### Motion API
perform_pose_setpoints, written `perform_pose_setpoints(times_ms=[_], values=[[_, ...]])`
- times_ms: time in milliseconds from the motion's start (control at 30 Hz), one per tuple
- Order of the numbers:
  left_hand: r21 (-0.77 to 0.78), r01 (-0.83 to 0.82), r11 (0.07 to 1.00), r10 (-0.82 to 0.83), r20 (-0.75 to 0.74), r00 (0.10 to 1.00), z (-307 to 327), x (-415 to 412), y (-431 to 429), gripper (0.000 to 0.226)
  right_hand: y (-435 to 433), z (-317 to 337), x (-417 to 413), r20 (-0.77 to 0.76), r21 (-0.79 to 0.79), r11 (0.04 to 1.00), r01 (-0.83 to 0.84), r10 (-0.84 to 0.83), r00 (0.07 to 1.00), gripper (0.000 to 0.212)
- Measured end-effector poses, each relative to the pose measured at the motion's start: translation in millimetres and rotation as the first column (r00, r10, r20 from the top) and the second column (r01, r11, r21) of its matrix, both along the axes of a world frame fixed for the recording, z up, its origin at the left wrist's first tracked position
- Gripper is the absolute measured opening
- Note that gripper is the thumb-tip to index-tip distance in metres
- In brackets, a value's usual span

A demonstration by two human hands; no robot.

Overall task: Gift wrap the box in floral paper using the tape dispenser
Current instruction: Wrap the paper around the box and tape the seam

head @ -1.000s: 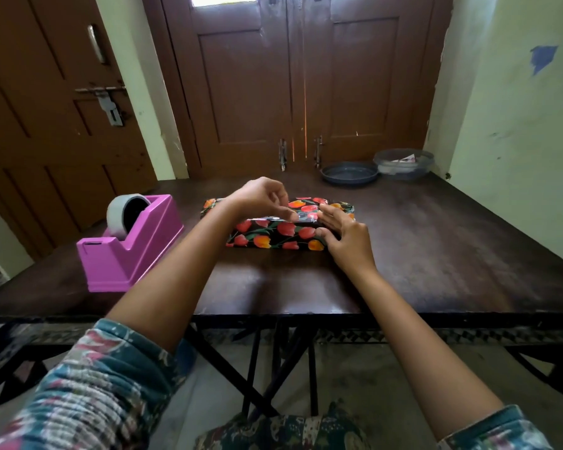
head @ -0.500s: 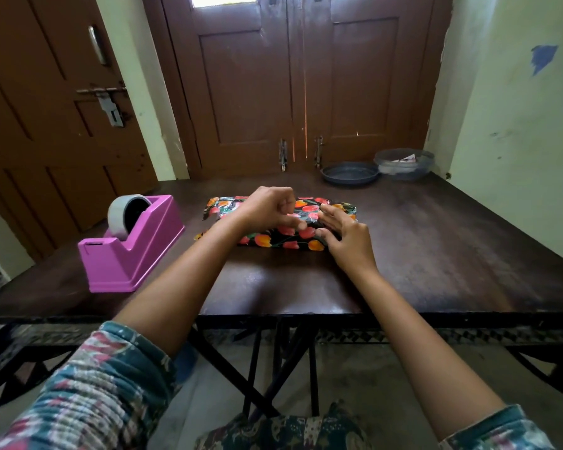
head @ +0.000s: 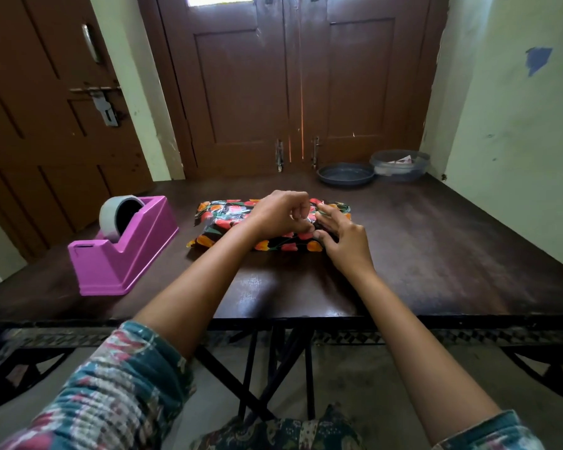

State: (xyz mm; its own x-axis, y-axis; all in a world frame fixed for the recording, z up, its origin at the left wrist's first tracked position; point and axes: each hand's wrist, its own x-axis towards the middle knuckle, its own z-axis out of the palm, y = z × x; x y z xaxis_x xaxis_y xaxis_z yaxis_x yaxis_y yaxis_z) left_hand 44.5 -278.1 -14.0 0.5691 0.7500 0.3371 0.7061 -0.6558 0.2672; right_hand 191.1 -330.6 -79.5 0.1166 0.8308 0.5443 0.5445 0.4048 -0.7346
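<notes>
ops: Left hand [head: 281,213] has curled up off the top seam. Right hand [head: 343,237] hasn't shifted, fingers spread, pressing the right end of the box [head: 283,245].
qa: Left pinching tape?
ops: Can't tell. Fingers are curled tight over the seam with something pale under them, too small to read.
qa: Progress?
ops: The box sits mid-tabletop [head: 436,254], already covered in floral paper [head: 228,212]. Its left end looks crumpled and loose, so it probably still needs folding and taping.
qa: Materials?
ops: Paper is glossy and creased, black with orange-red flowers. Tape dispenser [head: 124,251] to the left is a pink moulded plastic wedge with a grey roll [head: 111,212].
</notes>
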Motion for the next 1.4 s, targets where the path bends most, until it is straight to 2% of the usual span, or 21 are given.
perform_pose_setpoints(times_ms=[67,133,200,267,400,500,600,667,733,800,933,1033,1133,1267,1333,1400], values=[[0.067,0.109,0.992,-0.117,0.113,0.987,-8,-9,-2,0.013,0,0,-1,-0.012,-0.001,1.000,0.003,-0.003,1.000,0.054],[0.147,0.136,0.980,-0.160,0.164,0.973,-15,-21,-3,0.010,1,0,0,-0.018,0.006,1.000,0.014,-0.014,1.000,0.053],[0.206,0.143,0.968,-0.172,0.130,0.976,-21,-29,-4,0.019,2,0,0,-0.015,0.002,1.000,0.021,-0.021,1.000,0.053],[0.262,0.163,0.951,-0.171,0.009,0.985,-24,-31,-5,0.031,4,-2,1,-0.010,0.005,1.000,0.027,-0.027,1.000,0.054],[0.374,0.081,0.924,-0.010,-0.189,0.982,-31,-23,-10,0.053,5,-3,1,-0.001,0.031,0.999,0.038,-0.038,0.999,0.054],[0.445,-0.065,0.893,0.178,-0.217,0.960,-30,-13,-10,0.061,3,-1,2,0.010,0.028,0.998,0.048,-0.049,0.999,0.054],[0.352,-0.225,0.909,0.282,-0.119,0.952,-21,-17,-6,0.068,2,-1,0,-0.029,0.009,1.000,0.019,-0.019,0.999,0.055],[0.322,-0.137,0.937,0.177,-0.097,0.979,-20,-26,-6,0.067,1,-2,0,-0.029,0.010,1.000,0.028,-0.028,0.999,0.055],[0.306,-0.006,0.952,0.074,-0.210,0.975,-24,-35,-8,0.063,1,-1,-1,-0.009,0.020,0.999,0.047,-0.047,0.999,0.054],[0.298,-0.023,0.954,0.104,-0.256,0.961,-27,-47,-5,0.064,0,-1,-1,0.018,0.017,0.998,0.059,-0.059,0.998,0.054],[0.353,-0.236,0.905,0.271,-0.054,0.961,-19,-77,6,0.070,-3,2,-2,0.068,0.019,0.997,0.075,-0.076,0.995,0.053],[0.340,-0.306,0.889,0.291,0.094,0.952,-12,-81,10,0.061,-6,3,-3,0.100,0.021,0.995,0.093,-0.095,0.990,0.054],[0.236,-0.323,0.917,0.329,0.013,0.944,-2,-70,23,0.039,-10,7,-3,0.148,0.025,0.995,0.100,-0.102,0.984,0.057],[-0.091,-0.387,0.918,0.357,-0.240,0.903,7,-66,49,0.050,-9,15,3,0.320,-0.026,0.978,0.207,-0.188,0.929,0.056],[-0.179,-0.408,0.895,0.361,-0.246,0.899,2,-69,52,0.047,-6,17,6,0.383,-0.041,0.966,0.254,-0.220,0.897,0.056],[-0.167,-0.403,0.900,0.378,-0.161,0.912,-2,-72,47,0.039,-1,16,8,0.432,0.022,0.958,0.284,-0.266,0.862,0.056]])
